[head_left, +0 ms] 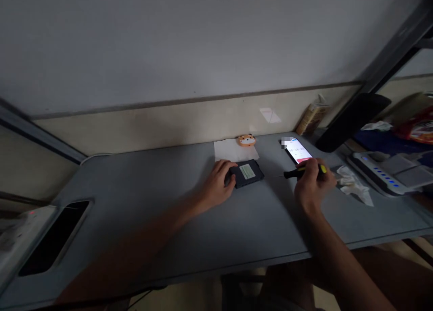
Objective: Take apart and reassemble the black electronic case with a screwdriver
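A flat dark rectangular device with a pale label lies on the grey table. My left hand grips its left side between thumb and fingers. My right hand is closed around a screwdriver with a black and yellow handle. Its thin shaft points left toward the device, with a gap between the tip and the device's right edge. Just behind the device is a sheet of white paper, and on its far right corner sits a small orange animal-faced object.
A lit phone lies behind my right hand. Crumpled tissue and a power strip with blue lights are to the right. A black cylinder leans near a carton. At far left lies a dark-screened phone.
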Available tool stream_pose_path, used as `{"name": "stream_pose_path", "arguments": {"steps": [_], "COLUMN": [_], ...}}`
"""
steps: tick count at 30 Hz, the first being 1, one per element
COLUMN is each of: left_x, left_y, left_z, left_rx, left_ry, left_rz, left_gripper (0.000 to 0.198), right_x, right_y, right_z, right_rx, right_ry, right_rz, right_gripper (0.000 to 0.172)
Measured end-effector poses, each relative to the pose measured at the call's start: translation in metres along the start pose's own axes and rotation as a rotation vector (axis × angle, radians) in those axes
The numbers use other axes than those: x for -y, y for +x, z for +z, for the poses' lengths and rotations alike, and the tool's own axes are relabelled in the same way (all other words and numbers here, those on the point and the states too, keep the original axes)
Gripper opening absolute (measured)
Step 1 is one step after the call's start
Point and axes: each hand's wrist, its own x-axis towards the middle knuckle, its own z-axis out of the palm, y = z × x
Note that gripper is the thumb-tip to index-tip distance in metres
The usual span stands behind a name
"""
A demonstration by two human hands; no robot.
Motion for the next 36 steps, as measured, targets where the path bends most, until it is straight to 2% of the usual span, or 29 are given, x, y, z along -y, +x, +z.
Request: {"name": "stream_pose_path", "arguments": {"steps": [20,29,31,36], "left_x": [0.008,-0.001,-0.001,0.000], "left_y": [-0.001,-0.002,-0.002,-0.001], "left_z": [0.005,0.000,0.000,-0.001], "left_rx": [-0.025,-0.110,-0.108,-0.119], "left_ry": [0.000,-0.006,-0.003,-0.015], "left_rz": [0.059,0.144,0.161,0.207], "left_gripper": [0.021,0.020,0.022,0.023], "right_x": [-0.003,0.002,0.004,0.010], "right_y": [-0.001,0.000,-0.004,-0.018], "right_z": [-0.001,0.000,0.002,0.007], "right_rx": [-0.019,0.018,0.072,0.360], "right_ry": [-0.004,0.033,0.078,0.196], "right_rz": [0.019,0.066,0.115,0.199], "right_gripper": [0.038,0.040,0.042,0.049]}}
